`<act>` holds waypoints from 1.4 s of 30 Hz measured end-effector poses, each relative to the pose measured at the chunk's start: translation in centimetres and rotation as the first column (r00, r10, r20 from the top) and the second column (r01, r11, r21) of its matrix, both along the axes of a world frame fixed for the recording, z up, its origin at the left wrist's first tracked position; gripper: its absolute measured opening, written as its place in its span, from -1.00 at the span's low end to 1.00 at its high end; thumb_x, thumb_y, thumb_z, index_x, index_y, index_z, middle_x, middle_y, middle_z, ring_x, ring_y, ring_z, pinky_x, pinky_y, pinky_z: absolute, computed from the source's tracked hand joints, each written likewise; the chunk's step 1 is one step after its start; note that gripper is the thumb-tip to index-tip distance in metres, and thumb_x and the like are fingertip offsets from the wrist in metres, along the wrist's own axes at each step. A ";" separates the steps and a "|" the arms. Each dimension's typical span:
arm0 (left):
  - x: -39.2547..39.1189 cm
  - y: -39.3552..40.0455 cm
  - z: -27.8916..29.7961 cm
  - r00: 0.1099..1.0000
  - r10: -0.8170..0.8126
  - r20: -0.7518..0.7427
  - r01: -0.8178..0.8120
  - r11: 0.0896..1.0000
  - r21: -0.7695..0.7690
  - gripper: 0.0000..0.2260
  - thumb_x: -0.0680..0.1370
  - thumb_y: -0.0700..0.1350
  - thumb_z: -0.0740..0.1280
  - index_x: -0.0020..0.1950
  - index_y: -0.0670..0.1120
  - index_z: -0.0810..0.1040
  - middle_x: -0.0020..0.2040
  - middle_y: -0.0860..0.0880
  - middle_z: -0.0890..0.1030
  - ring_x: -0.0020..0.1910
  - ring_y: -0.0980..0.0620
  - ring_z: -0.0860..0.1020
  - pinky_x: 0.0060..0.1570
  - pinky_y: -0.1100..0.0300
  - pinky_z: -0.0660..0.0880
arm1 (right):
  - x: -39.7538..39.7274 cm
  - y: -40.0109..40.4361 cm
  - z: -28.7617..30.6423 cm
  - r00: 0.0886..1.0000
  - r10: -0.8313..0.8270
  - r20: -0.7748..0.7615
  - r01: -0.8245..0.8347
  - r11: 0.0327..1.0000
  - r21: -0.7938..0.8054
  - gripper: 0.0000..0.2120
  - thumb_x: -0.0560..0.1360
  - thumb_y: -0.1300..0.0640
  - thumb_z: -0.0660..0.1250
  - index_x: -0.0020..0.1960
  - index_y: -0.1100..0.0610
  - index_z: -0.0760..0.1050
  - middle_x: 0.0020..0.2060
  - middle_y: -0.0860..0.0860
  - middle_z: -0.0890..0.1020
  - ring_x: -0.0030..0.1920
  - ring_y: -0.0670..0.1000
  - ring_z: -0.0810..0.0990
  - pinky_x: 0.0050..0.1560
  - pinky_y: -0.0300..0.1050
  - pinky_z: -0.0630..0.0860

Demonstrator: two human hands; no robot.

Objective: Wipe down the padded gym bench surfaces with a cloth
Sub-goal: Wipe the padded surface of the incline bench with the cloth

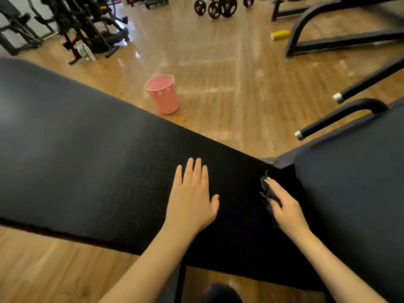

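A long black padded bench pad (83, 162) runs from the upper left down to the lower right. A second dark padded seat (354, 193) stands at the right, meeting it at a narrow gap. My left hand (192, 200) lies flat on the long pad with fingers straight. My right hand (284, 206) holds a small dark cloth (267, 193) against the pad's right end, beside the gap. Part of the cloth is hidden under my fingers.
A pink bin (162, 94) stands on the wooden floor beyond the bench. Two black handles with silver tips (336, 119) stick out at the right. Weight plates (216, 7), black machines (83, 25) and a yellow block (279, 35) lie farther back.
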State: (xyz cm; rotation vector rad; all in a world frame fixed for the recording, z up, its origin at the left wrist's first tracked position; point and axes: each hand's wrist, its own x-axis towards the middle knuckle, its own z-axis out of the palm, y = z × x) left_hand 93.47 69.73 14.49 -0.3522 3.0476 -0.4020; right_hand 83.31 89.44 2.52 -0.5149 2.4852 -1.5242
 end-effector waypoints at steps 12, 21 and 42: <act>-0.5 -0.2 -0.6 1.000 -0.006 -0.017 0.008 0.996 0.084 -0.33 0.46 0.15 0.05 0.41 -0.27 0.38 0.44 -0.27 0.33 0.46 -0.25 0.24 0.39 -0.19 0.10 | -13.0 0.1 0.0 0.967 -0.019 0.252 -0.052 0.961 0.270 -0.80 0.58 0.17 0.20 0.12 0.18 0.54 -0.02 0.12 0.60 0.07 0.12 0.53 -0.04 -0.10 0.35; -0.5 -0.5 -1.0 0.999 -0.033 -0.012 0.034 0.997 0.076 -0.33 0.45 0.15 0.07 0.40 -0.28 0.39 0.43 -0.29 0.33 0.46 -0.27 0.24 0.38 -0.21 0.10 | -13.1 0.7 0.4 0.961 0.111 0.252 -0.171 0.957 0.232 -0.74 0.57 0.19 0.22 0.25 0.13 0.44 0.06 0.00 0.52 0.10 -0.04 0.44 0.06 -0.18 0.28; -1.0 -0.3 -1.1 0.999 -0.029 -0.044 0.032 0.997 0.072 -0.33 0.45 0.13 0.05 0.42 -0.28 0.36 0.45 -0.30 0.29 0.48 -0.26 0.20 0.39 -0.22 0.07 | -13.2 0.2 0.5 0.971 0.114 0.212 -0.163 0.960 0.229 -0.79 0.59 0.23 0.17 0.17 0.20 0.49 0.01 0.08 0.56 0.10 0.07 0.49 0.02 -0.14 0.30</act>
